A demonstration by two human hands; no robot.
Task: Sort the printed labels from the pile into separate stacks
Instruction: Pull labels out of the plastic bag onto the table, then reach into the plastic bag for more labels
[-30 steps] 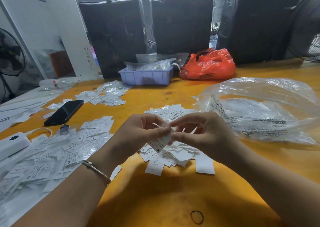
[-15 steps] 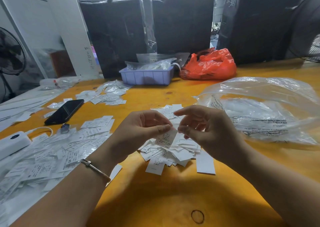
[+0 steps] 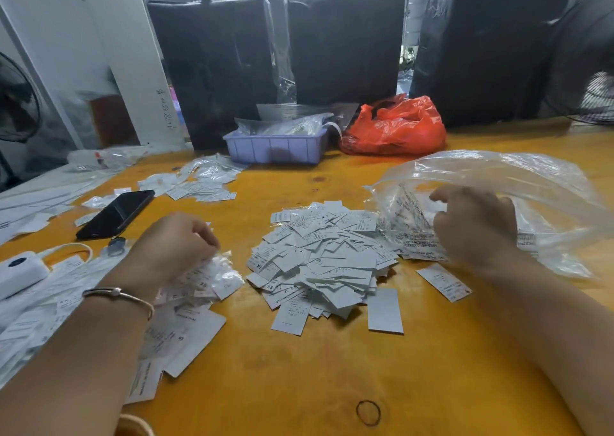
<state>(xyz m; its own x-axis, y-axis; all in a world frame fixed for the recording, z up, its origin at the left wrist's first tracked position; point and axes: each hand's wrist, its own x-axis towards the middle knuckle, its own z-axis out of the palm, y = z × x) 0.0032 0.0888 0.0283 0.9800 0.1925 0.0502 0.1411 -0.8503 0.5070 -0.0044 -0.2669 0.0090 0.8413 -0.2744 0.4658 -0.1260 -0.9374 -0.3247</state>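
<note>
Head view: curled fingers (image 3: pixel 207 236) over labels (image 3: pixel 212 276).

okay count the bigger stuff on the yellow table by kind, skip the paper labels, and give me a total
Phone: 1
Lavender bin: 1
Red plastic bag: 1
Large clear plastic bag: 1
White device: 1
Total: 5

Two hands (image 3: pixel 176 239), one phone (image 3: pixel 116 214), one lilac tray (image 3: pixel 275 148), three black-wrapped bales (image 3: pixel 345 43).
</note>
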